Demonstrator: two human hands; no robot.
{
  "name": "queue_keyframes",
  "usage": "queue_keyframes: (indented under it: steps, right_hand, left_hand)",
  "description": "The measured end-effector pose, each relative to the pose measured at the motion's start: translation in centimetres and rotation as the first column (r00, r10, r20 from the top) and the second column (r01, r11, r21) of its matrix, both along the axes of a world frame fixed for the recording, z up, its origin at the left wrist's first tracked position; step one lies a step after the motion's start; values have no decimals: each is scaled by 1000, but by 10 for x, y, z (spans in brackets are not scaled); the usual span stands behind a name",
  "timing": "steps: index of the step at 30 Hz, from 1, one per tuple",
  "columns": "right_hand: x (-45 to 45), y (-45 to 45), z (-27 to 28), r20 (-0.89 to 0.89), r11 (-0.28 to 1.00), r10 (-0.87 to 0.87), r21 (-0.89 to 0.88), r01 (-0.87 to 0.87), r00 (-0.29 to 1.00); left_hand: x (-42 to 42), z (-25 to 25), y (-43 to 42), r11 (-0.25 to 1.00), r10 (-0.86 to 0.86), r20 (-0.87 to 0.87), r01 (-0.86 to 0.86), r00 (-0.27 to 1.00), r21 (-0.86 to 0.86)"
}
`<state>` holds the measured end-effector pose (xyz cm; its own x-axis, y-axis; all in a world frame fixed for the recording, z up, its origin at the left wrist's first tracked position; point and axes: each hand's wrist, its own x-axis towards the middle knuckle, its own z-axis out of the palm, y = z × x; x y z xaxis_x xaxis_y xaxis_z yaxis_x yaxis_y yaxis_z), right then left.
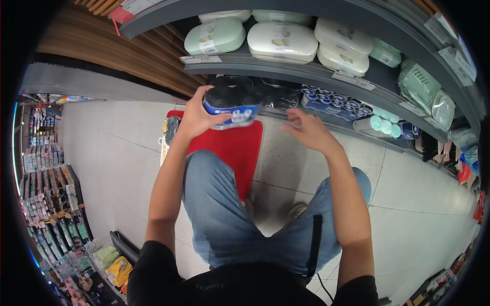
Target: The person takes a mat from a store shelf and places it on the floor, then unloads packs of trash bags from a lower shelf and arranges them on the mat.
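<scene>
My left hand (pixel 199 116) grips a plastic-wrapped pack (pixel 232 113) with a black top and a blue-and-white label. The pack is slightly blurred, and its exact kind cannot be made out. It hangs in front of the lowest shelf, above a red mat-like item (pixel 219 145). To the right, my right hand (pixel 312 133) holds nothing, fingers apart, near the shelf's front edge. Shiny black wrapped goods (pixel 280 96) sit on the shelf just behind the hands. Beside them is a wrapped pack of blue cylinders with pale tops (pixel 334 103).
Pale green and white oval boxes (pixel 282 42) fill the shelf above, whose grey edge (pixel 286 70) overhangs the lower one. Teal-topped containers (pixel 380 126) stand farther right. A wire basket (pixel 109 257) with yellow and green goods is at lower left. My bent knees (pixel 212 178) flank the floor.
</scene>
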<state>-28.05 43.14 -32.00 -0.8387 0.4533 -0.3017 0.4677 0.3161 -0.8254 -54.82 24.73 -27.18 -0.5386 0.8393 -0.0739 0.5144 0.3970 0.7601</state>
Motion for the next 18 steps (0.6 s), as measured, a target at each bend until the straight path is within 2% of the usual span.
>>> queue_keyframes:
  steps: [3, 4, 6, 7, 11, 14, 18]
  right_hand:
    - [-4, -6, 8, -222, 967, -66, -254, 7, 973]
    - [-4, -5, 14, -197, 922, -98, -387, 15, 975]
    - [-1, -1, 32, -125, 778, -160, -626, 47, 979]
    - [-1, -8, 44, -119, 676, -320, -724, 139, 940]
    - [4, -3, 34, -152, 692, -406, -695, 195, 901]
    - [6, 0, 27, -239, 794, -351, -589, 153, 905]
    - [5, 0, 26, -345, 810, -319, -583, 65, 883]
  left_hand:
    - [38, 29, 5, 992, 56, 441, -99, 896, 76]
    - [43, 27, 8, 995, 56, 551, -91, 833, 37]
    - [65, 19, 18, 959, 136, 754, -277, 642, 63]
    - [70, 13, 19, 955, 144, 772, -291, 620, 56]
    - [85, -1, 19, 944, 135, 830, -324, 541, 57]
    - [89, -11, 18, 941, 74, 808, -308, 584, 137]
    - [83, -7, 20, 943, -21, 808, -257, 589, 212]
